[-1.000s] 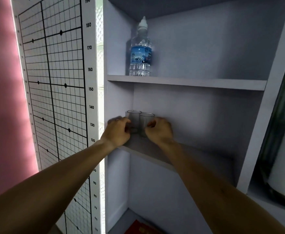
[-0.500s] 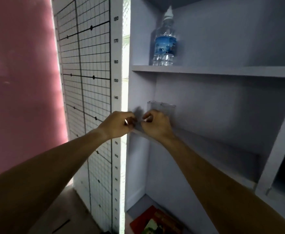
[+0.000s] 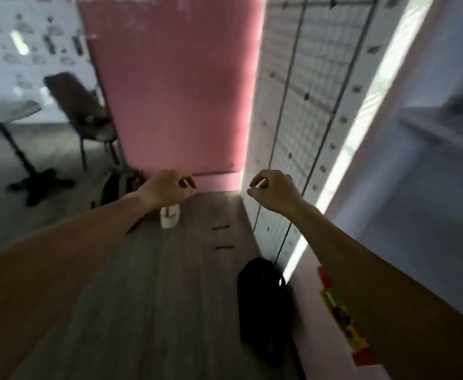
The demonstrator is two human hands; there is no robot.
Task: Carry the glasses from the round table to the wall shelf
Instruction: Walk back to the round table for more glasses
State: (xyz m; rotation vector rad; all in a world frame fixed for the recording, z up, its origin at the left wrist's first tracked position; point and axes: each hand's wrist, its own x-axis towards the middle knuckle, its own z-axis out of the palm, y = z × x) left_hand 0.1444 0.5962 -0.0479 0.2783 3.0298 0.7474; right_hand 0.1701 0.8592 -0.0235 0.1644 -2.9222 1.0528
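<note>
Both the left hand and right hand hang loosely curled and holding nothing, no glasses visible anywhere, so they're probably heading back toward the round surface at far left, wall shelf blurry on the right.

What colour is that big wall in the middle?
Pink. The wall shows best in the head view, straight ahead behind the chair.
</note>
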